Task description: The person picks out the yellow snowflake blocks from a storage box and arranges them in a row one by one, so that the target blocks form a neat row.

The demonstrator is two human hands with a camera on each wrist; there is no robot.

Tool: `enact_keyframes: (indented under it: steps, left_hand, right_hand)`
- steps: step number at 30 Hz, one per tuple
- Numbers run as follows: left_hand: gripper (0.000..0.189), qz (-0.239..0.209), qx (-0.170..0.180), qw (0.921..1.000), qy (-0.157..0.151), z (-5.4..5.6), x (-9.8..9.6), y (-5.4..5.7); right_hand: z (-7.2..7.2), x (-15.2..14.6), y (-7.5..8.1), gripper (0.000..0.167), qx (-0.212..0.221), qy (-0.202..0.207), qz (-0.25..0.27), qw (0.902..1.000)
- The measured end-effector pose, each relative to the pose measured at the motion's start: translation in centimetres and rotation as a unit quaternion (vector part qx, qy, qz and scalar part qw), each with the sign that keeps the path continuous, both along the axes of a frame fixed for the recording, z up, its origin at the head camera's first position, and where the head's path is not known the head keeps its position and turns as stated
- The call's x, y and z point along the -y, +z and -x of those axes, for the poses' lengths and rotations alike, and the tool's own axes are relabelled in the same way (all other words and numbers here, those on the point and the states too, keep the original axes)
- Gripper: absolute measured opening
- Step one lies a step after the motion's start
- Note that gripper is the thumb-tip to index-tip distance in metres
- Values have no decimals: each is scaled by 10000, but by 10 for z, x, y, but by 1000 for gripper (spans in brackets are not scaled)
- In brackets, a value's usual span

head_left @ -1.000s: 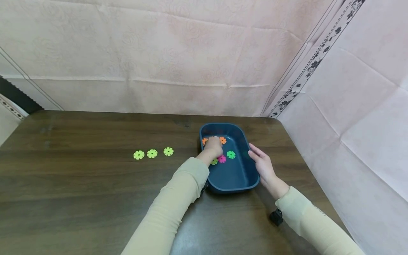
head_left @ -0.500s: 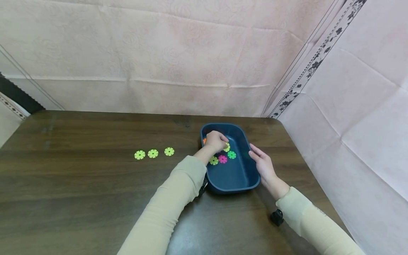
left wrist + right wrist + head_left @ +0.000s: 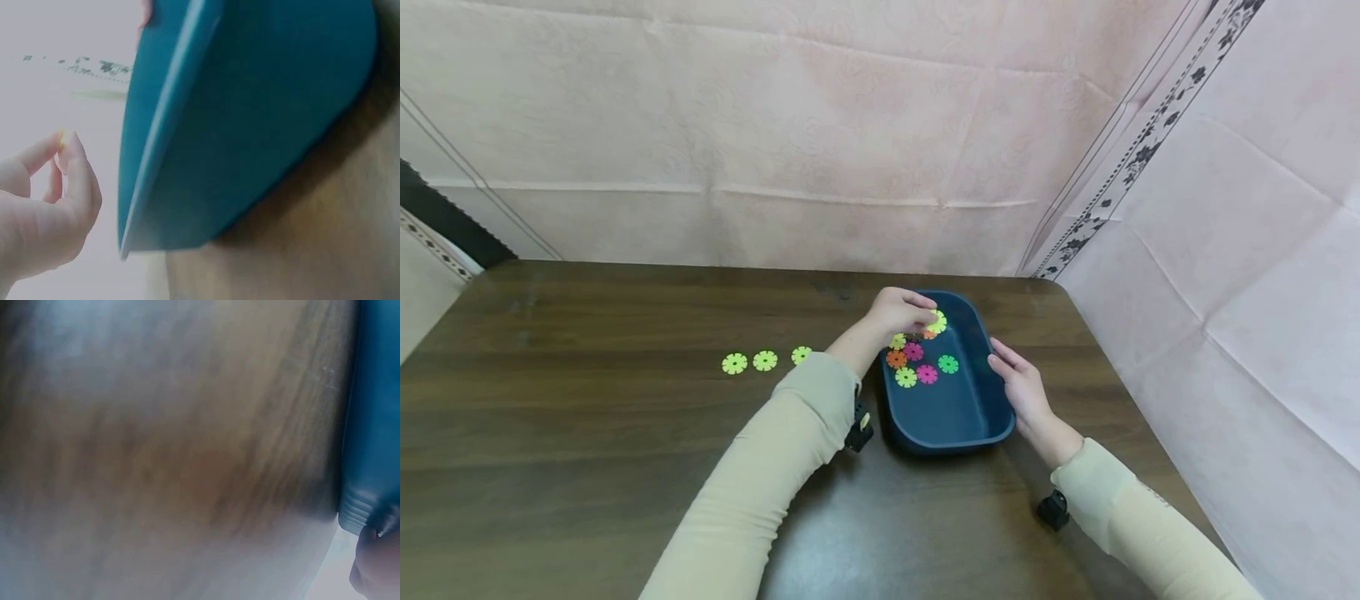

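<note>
L hand (image 3: 897, 312): thumb + fingertips pinch a yel. flower disc (image 3: 938, 322), held up over far end of blue bin (image 3: 943, 417); other fingers loosely bent. R hand (image 3: 1026, 396) at bin's R side, fingers approx. straight, touching wall/rim; fingertips on underside can't be told.

In bin, L half mostly: grn. disc (image 3: 948, 364) toward middle; 2 pink discs (image 3: 927, 375) L of it; yel. discs (image 3: 906, 377) + orange discs (image 3: 897, 359) along L wall, some partly hidden by L hand.

Outside bin, well L: 3 yel. discs in row (image 3: 765, 361), flat on brn. table (image 3: 587, 400). Pale cloth (image 3: 820, 133) beyond bin.
</note>
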State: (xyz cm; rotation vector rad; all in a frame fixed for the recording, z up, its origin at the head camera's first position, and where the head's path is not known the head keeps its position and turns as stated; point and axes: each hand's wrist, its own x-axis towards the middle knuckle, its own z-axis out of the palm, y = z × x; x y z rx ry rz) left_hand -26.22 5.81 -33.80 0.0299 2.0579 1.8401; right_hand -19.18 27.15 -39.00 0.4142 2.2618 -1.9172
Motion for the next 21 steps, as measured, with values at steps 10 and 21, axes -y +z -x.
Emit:
enact_keyframes:
  steps: [10,21]
  left_hand:
    - [36,-434,705,9957,410,12,52,15]
    - [45,-610,765,9937,546,18,133,18]
  right_hand:
    - [0,0,0,49,-23,-98,-17,9999]
    - [1,1,0,48,-46,-107,-21,9999]
